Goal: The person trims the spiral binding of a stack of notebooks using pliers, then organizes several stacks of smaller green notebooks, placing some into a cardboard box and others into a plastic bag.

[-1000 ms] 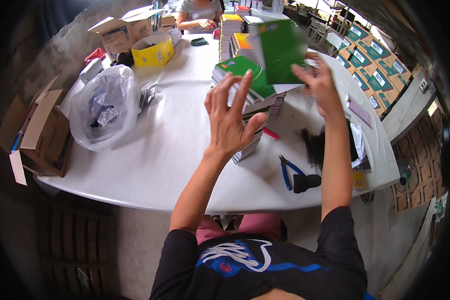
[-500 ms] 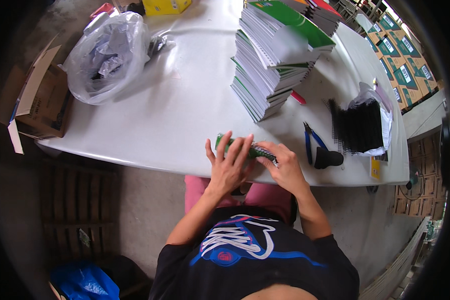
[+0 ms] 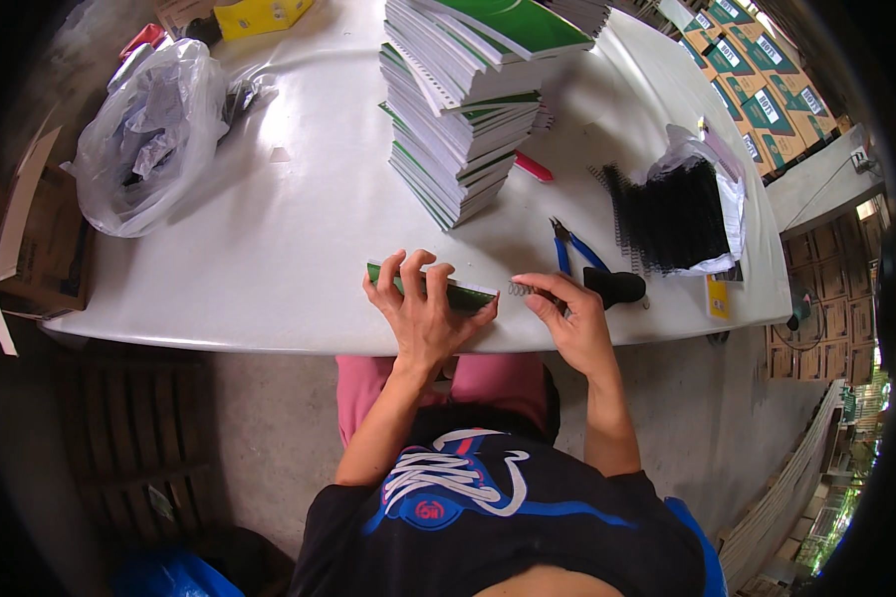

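Note:
Near the table's front edge, my left hand [image 3: 423, 310] grips a green-covered notebook [image 3: 474, 297], its fingers curled over the top and the thumb at the right end. Just right of the notebook, my right hand [image 3: 575, 320] pinches a thin spiral binding coil [image 3: 518, 289] between thumb and fingers. The coil's loose end points at the notebook; a small gap seems to lie between them. Beyond my right hand are blue-handled cutting pliers [image 3: 579, 245] and a black rounded object [image 3: 615, 287]. My left palm hides part of the notebook.
A tall stack of green-covered notebooks [image 3: 468, 149] stands ahead, beside a red pen-like object [image 3: 534, 166]. Many black coils [image 3: 672, 214] lie on plastic wrap at the right. A clear plastic bag [image 3: 154, 139] and an open carton [image 3: 45, 234] are at the left.
My right hand has come away from the notebook to the right, with the coil now showing in its fingers. My left hand still holds the notebook. The whole view has shifted.

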### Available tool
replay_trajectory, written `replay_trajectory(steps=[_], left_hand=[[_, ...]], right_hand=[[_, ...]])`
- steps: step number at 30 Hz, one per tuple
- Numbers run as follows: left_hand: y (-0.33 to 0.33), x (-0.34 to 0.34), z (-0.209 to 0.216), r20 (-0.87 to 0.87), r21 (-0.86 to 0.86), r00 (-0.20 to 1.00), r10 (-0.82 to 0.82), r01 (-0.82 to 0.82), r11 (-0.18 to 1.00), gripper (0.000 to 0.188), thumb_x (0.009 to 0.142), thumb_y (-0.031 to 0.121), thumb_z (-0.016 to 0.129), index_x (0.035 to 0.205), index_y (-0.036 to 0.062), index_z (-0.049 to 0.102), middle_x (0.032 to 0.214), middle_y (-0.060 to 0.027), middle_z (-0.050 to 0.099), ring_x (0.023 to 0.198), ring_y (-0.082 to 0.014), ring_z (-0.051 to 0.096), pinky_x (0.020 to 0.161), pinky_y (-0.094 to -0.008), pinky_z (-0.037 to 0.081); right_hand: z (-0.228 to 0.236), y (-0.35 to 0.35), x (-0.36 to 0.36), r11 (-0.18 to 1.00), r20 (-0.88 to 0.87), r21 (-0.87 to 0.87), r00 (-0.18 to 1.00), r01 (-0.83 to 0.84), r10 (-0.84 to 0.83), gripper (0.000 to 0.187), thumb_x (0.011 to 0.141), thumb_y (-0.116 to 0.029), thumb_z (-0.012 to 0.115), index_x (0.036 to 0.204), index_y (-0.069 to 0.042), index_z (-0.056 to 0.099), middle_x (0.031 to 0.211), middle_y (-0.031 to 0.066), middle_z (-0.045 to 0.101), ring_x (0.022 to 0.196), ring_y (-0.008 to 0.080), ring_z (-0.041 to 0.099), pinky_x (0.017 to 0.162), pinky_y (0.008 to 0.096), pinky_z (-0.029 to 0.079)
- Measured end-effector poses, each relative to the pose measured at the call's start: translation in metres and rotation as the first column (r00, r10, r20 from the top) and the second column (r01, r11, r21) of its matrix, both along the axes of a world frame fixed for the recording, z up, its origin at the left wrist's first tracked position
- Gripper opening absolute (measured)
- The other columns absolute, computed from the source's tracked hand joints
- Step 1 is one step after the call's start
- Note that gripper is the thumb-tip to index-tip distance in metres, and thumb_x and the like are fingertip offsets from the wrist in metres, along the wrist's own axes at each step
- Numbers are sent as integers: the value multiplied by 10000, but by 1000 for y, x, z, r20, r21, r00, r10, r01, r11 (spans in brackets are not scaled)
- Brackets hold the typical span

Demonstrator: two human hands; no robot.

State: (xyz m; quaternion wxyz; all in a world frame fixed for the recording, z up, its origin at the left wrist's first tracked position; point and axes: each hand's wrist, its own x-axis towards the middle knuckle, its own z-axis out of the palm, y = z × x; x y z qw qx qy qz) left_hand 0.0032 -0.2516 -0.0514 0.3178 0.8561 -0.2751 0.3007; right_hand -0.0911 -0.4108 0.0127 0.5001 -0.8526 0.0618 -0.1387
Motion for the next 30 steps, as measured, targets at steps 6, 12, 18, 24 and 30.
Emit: replay_trajectory(steps=[6, 12, 18, 24, 30], left_hand=[[-2, 3, 3, 6, -40, 1000, 10, -10, 999, 613, 559, 515, 798, 959, 133, 532, 1084, -96, 453, 1166, -340, 347, 945, -495, 283], [3, 3, -2, -22, 26, 1000, 23, -22, 999, 605, 543, 525, 788, 935, 137, 539, 1008, -85, 449, 1155, -332, 363, 938, -506, 272], [-3, 4, 0, -32, 15, 999, 20, -19, 1000, 579, 539, 508, 784, 905, 133, 538, 993, -88, 449, 1155, -332, 362, 936, -527, 265], [-3, 4, 0, -35, 41, 999, 29, -27, 999, 624, 559, 606, 759, 917, 134, 562, 1011, -84, 474, 1182, -316, 356, 997, -639, 149], [10, 2, 2, -14, 38, 996, -87, 87, 995, 732, 579, 693, 704, 1048, 144, 585, 1035, -65, 495, 1182, -293, 369, 1034, -657, 105]], right_hand=[[4, 2, 16, 991, 75, -131, 997, -3, 13, 200, 851, -57, 641, 1048, -57, 674, 877, 99, 644, 778, 187, 624, 686, 282, 485], [11, -5, 19, 972, -271, 56, 934, -228, 234, 185, 916, -75, 547, 1063, -40, 654, 766, 72, 586, 691, 161, 551, 650, 272, 443], [-5, -16, 25, 948, -108, 44, 942, -315, 318, 241, 949, -89, 504, 1166, -62, 606, 675, 59, 545, 624, 146, 521, 619, 276, 437], [17, -5, 21, 948, -324, 206, 898, -241, 298, 340, 924, -87, 554, 1264, -92, 541, 756, 58, 576, 651, 132, 534, 587, 284, 448], [13, -6, 8, 987, -64, -109, 991, -122, 115, 386, 910, -118, 590, 1287, -91, 513, 797, 90, 610, 694, 130, 570, 612, 281, 475]])
